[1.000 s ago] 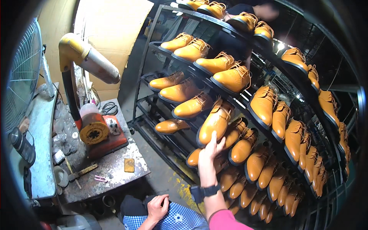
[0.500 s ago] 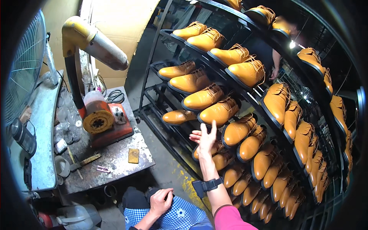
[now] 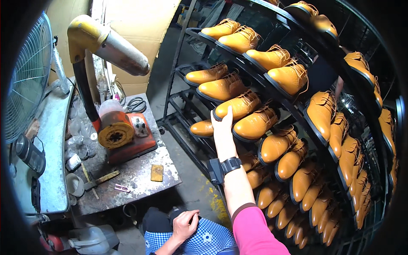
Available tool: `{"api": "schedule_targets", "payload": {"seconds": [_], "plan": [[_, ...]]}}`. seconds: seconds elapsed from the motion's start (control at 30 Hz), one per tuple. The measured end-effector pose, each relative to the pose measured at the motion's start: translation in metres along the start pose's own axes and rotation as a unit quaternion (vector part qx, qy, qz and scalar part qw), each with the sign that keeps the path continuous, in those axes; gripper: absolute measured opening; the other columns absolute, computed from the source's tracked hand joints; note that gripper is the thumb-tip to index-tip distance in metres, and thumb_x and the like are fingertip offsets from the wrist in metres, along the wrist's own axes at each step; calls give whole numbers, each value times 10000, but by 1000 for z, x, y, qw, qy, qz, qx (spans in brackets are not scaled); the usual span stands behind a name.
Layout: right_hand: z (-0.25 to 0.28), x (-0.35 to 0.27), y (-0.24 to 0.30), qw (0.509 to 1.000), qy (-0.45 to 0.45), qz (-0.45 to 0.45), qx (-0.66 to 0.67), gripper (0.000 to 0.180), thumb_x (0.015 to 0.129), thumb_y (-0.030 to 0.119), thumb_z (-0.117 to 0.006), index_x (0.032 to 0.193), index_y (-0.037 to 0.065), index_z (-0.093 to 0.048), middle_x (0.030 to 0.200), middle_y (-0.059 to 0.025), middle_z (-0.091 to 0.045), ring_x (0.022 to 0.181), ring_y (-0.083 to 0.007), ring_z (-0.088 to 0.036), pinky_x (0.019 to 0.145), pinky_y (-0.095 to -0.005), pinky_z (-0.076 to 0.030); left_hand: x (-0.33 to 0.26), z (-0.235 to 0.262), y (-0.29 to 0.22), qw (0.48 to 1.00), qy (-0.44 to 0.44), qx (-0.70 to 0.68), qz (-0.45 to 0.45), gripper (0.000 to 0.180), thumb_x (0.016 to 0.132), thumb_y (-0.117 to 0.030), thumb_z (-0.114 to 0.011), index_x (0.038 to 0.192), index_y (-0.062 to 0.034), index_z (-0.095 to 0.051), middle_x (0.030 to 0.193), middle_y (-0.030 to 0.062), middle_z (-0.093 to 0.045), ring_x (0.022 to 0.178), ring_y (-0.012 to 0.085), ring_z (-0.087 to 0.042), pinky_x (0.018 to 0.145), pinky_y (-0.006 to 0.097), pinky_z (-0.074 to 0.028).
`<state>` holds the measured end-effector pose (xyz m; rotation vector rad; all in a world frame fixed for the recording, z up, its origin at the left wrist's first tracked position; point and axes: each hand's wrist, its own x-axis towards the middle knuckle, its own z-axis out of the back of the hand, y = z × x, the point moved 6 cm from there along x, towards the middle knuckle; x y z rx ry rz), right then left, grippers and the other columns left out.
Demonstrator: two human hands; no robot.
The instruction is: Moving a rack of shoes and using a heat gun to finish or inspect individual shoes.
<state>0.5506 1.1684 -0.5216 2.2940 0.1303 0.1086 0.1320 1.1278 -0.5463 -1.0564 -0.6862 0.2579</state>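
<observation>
My right hand (image 3: 222, 127) reaches out to the rack, with the thumb over the toe of a tan lace-up shoe (image 3: 240, 105) and the fingers at its sole edge. That shoe sits on a rack shelf beside another tan shoe (image 3: 255, 123), and a lower one (image 3: 201, 128) shows just left of my wrist. My left hand (image 3: 185, 225) rests on my lap over a blue checked apron (image 3: 212, 236), its fingers curled together with nothing visible in them.
A black metal rack (image 3: 178, 123) holds several rows of tan shoes. On the worn bench (image 3: 140, 187) at left stand an orange machine with a yellow-topped nozzle (image 3: 121, 138), a hammer (image 3: 100, 179), pink thread snips (image 3: 122, 188) and a yellowish block (image 3: 157, 173). A fan (image 3: 29, 80) stands at far left.
My right hand, open and spread in front of the rack before, has moved up and taken hold of a shoe's toe. The view has shifted slightly; my left hand stays on my lap.
</observation>
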Motion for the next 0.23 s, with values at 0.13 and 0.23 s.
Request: {"api": "schedule_targets", "payload": {"seconds": [0.13,0.23], "plan": [[-47,-50,-21,958,-98,-126,240,533,821,307,-678,1260,95,-464,1257,-86,-506,1098,-256,-509,913,-480,-479,-6,15,15,999,-25,30,31,91,789,-57,-617,856,-23,-671,771,89,-679,696,228,-660,635,303,-523],[-45,-57,1,951,-73,-125,273,528,806,313,-693,1232,71,-498,1218,-130,-530,1091,-293,-531,893,-462,-501,-5,13,10,999,-15,17,24,93,792,-62,-620,858,-26,-674,778,91,-682,712,230,-662,650,309,-526]]}}
